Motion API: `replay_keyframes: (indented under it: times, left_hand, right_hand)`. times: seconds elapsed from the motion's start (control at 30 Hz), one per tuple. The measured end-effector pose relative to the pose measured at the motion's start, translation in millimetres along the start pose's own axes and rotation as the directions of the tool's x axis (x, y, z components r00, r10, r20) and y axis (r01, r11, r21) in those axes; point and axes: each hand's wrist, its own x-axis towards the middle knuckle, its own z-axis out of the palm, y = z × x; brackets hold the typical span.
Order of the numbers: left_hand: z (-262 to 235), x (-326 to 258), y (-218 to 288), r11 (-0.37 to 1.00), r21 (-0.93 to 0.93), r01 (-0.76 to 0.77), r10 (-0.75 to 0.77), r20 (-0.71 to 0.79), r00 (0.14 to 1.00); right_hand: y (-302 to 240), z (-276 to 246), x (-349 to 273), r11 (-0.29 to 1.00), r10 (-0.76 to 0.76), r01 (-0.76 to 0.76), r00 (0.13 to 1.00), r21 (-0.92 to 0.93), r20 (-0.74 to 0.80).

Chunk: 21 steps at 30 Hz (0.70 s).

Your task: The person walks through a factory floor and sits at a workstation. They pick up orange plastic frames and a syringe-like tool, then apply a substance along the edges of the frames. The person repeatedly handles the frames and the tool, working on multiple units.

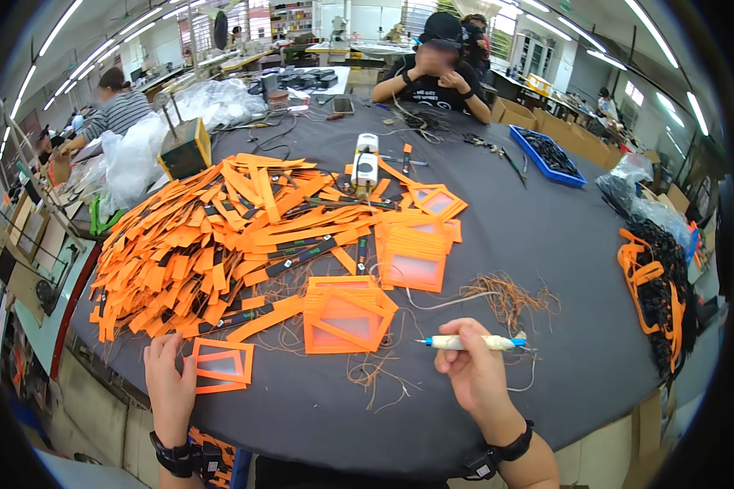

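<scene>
Right hand [471, 368] gripping pen tool [468, 343], left hand [168, 383] flat on orange frame [223, 364], frame stack [347, 316] between

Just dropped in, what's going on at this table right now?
A person sits at a dark table heaped with orange strips. The left hand presses on a small orange frame near the table's edge. The right hand grips a pen-like tool, tip pointing left toward a stack of orange frames. Loose thread scraps lie around. Another person sits across the table.

A blue tray [548, 155] of dark parts sits far across the table [514, 244], near a seated person [436, 73]
</scene>
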Motion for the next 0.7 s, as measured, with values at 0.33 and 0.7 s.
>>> replay_keyframes:
  times: [0.33, 0.7]
  left_hand:
    - [18.0, 31.8, 109.9, 0.78, -0.581, -0.234, 0.535, 0.424, 0.731]
    - [79.9, 78.0, 108.9, 0.844, -0.323, -0.429, 0.511, 0.237, 0.826]
  right_hand:
    - [1.1, -7.9, 2.7, 0.998, 0.048, -0.049, 0.998, 0.035, 0.031]
    - [2.1, -8.9, 5.2, 0.998, -0.007, 0.008, 1.0, -0.064, 0.016]
